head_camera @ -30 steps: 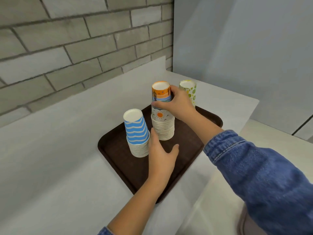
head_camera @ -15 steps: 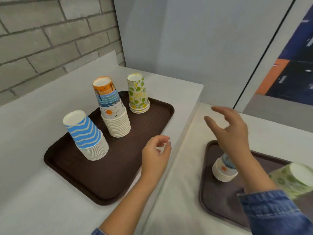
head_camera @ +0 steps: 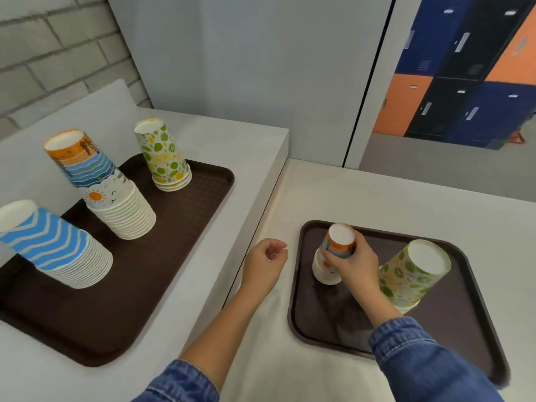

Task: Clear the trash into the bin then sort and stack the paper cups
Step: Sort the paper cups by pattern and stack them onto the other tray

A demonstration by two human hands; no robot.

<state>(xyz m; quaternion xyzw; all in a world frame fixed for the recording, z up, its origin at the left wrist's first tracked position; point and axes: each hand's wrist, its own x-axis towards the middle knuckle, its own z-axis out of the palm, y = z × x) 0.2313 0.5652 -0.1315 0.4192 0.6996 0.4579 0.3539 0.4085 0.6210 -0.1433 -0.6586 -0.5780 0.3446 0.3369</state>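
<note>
On the right brown tray [head_camera: 464, 314] stands a small upside-down stack of orange-and-blue sun cups [head_camera: 333, 256]. My right hand [head_camera: 352, 264] grips its top cup. Beside it sits a green-and-yellow citrus cup stack [head_camera: 412, 274]. My left hand [head_camera: 265, 265] hovers loosely curled and empty over the counter, left of that tray. The left brown tray [head_camera: 162, 236] on the raised counter carries three upside-down stacks: blue wave cups [head_camera: 55, 250], tall sun cups [head_camera: 107, 192] and citrus cups [head_camera: 164, 156].
The raised counter [head_camera: 246, 146] steps down to the lower counter [head_camera: 377, 195] along an edge between the trays. A brick wall [head_camera: 49, 53] is behind on the left, a grey panel [head_camera: 246, 53] behind, and coloured lockers [head_camera: 470, 68] far right.
My right hand left the tall sun stack on the left tray, swung right and closed on the small sun cup stack. My left hand drew back from the left tray. The view turned right.
</note>
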